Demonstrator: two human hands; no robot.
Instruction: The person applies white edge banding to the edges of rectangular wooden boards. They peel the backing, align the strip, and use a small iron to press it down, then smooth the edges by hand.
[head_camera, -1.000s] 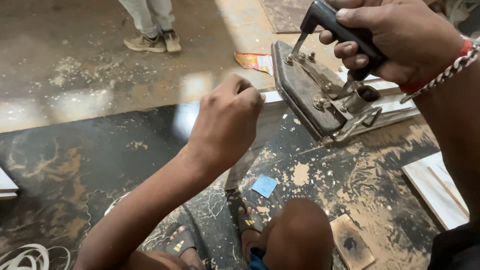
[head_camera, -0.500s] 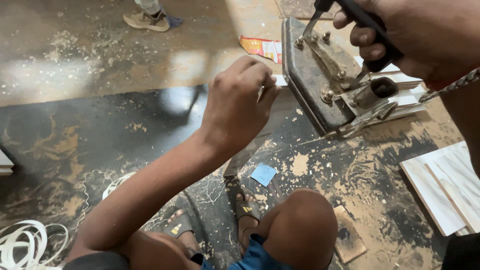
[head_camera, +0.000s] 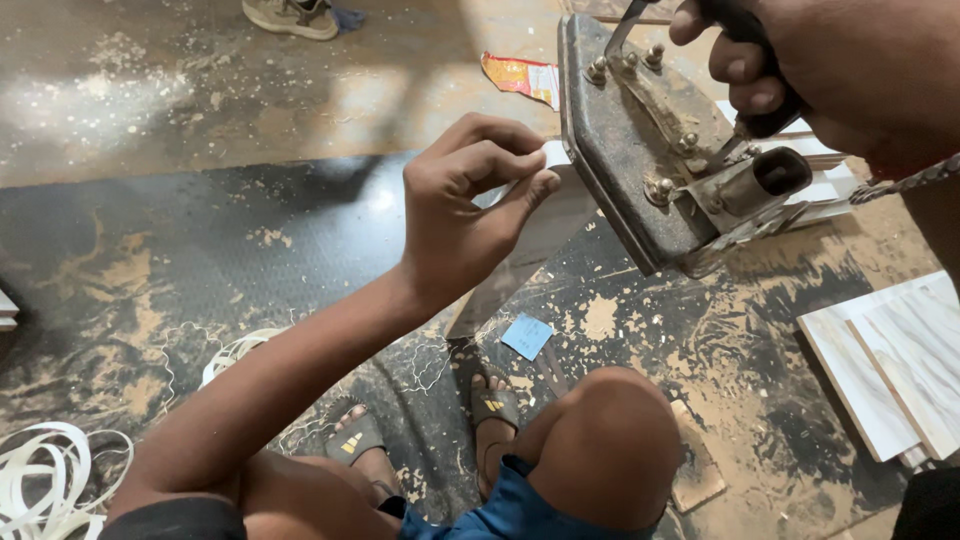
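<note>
Two hands are engaged. The right hand (head_camera: 840, 70) is closed around the black handle of an old flat iron (head_camera: 650, 150), holding it tilted with the soleplate facing left, raised above the floor (head_camera: 200, 240). The left hand (head_camera: 470, 200) has its fingers curled, pinching the end of a white edge strip (head_camera: 530, 240) between thumb and forefinger, just beside the soleplate. White panels (head_camera: 890, 360) lie on the dusty floor to the right; a blue paper scrap (head_camera: 527, 336) lies below the strip.

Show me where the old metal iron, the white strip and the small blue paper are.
metal iron (head_camera: 625, 160), head view, on its dark sole plate.
white strip (head_camera: 545, 235), head view, below the left fingers.
blue paper (head_camera: 527, 336), head view, its middle.
</note>
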